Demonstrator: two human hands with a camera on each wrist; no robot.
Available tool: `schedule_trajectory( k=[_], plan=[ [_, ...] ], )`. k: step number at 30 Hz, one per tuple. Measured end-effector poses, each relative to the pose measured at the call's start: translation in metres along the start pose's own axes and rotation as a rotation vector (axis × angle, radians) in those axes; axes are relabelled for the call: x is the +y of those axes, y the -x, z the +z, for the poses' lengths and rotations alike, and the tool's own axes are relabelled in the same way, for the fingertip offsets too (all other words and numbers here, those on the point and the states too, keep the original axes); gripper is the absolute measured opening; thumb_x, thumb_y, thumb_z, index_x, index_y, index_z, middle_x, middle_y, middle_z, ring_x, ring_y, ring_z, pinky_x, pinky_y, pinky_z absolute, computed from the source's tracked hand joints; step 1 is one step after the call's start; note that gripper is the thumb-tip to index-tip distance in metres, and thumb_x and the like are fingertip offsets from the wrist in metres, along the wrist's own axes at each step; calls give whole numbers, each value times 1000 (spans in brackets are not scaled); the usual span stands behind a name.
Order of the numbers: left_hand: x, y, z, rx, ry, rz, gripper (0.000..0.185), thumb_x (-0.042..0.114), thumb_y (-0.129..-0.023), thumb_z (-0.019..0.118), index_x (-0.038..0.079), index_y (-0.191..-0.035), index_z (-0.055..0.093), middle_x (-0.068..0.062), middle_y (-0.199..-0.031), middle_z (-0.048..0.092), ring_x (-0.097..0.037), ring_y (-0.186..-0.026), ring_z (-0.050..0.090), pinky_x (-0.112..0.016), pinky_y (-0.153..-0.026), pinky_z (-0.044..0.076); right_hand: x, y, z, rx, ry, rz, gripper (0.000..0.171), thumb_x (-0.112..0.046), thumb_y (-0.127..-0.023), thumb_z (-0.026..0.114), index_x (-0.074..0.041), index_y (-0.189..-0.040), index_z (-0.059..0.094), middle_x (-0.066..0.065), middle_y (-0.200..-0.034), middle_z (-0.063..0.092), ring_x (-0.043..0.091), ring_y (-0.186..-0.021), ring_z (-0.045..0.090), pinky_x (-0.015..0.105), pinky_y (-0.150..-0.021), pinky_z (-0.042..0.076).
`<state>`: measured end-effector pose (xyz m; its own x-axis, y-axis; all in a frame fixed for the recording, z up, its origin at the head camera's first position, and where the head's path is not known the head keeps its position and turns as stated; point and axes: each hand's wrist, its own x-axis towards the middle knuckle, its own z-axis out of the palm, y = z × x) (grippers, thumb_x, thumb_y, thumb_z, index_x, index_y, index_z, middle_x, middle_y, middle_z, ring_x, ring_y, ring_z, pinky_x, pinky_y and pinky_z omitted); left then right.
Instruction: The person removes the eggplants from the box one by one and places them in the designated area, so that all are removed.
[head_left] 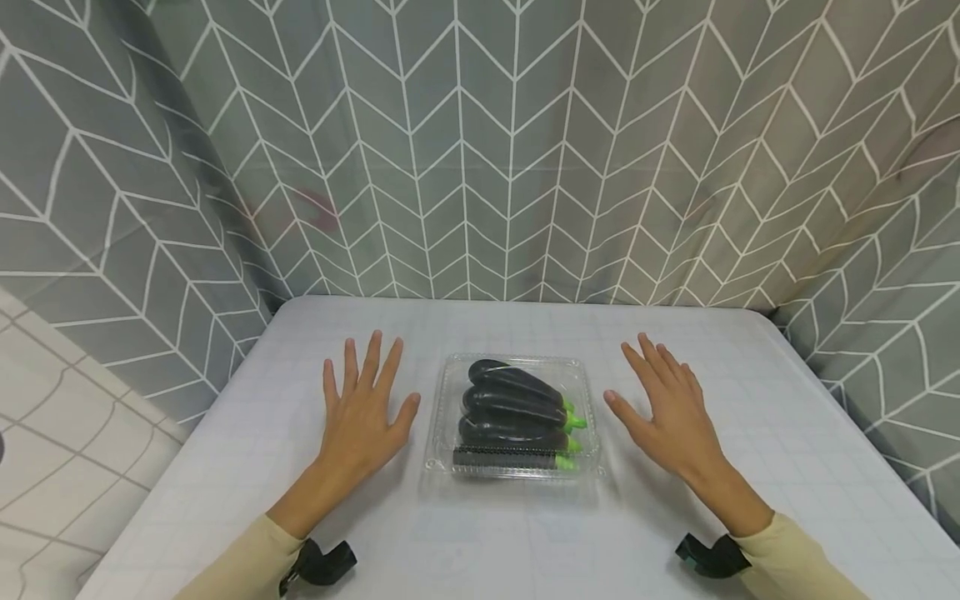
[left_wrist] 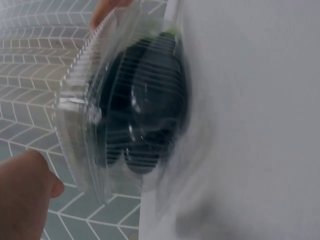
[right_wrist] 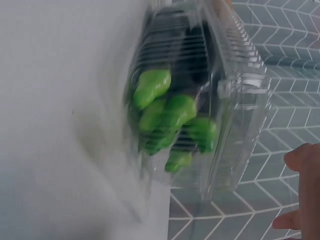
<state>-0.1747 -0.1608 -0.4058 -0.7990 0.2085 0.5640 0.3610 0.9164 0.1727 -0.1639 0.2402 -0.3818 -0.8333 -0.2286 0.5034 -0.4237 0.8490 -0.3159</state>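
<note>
Gray curtain backs the table; a clear box encloses eggplants.

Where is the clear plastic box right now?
In the head view, the clear plastic box sits on the white table, near the middle, between the left hand and the right hand, touching neither.

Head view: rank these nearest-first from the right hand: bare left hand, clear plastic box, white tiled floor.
1. Clear plastic box: left of the right hand.
2. Bare left hand: beyond the box.
3. White tiled floor: far left.
</note>
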Motion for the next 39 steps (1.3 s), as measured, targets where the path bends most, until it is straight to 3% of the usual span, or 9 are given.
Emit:
schedule_trajectory(
  k=[3,7,12,21,26,34,39],
  plan=[
    [8,0,-7,-4,49,18,69,47,-91,47,18,-149,24,-10,-153,18,-32,-139,-1,-60,-107,-4,-8,2,-2,-19,-37,-14,68,-42,-89,60,-18,-146,33,6,-152,22,31,-138,16,61,-105,14],
    [24,5,-15,-47,189,43,66,45,-95,43,18,-150,21,-6,-152,22,-31,-139,11,-57,-109,6,-20,9,-3,-70,-117,-24,69,-40,-88,62,-25,-147,30,1,-152,21,32,-136,20,63,-100,24],
    [38,15,-17,-135,305,71,69,47,-94,45,19,-151,16,-2,-154,15,-28,-138,14,-53,-110,15,-35,16,-2,-143,-191,-35,70,-41,-88,62,-29,-148,27,-2,-152,21,25,-136,21,60,-98,30],
    [51,26,-11,-305,418,108,100,57,-77,66,28,-151,5,1,-156,-4,-26,-136,20,-54,-102,33,-50,27,5,-194,-202,-129,79,-51,-79,68,-32,-146,31,-6,-153,19,19,-134,27,54,-85,46],
    [52,29,-6,-297,424,139,107,57,-72,71,26,-151,7,-4,-156,-1,-24,-137,19,-50,-103,33,-50,30,9,-184,-150,-206,77,-57,-74,69,-29,-141,43,-7,-151,22,19,-134,28,45,-78,52],
    [51,34,-1,-349,482,79,102,56,-77,68,29,-151,3,-6,-155,-3,-28,-133,25,-48,-101,37,-44,30,12,-166,-96,-290,69,-54,-76,70,-26,-136,50,-5,-149,27,22,-132,32,42,-79,53],
    [49,35,1,-336,483,94,99,59,-79,64,27,-151,4,-11,-155,5,-26,-134,24,-46,-104,33,-39,28,12,-156,-84,-346,67,-52,-77,71,-26,-135,52,-4,-149,30,21,-129,37,41,-75,54]
  ],
)
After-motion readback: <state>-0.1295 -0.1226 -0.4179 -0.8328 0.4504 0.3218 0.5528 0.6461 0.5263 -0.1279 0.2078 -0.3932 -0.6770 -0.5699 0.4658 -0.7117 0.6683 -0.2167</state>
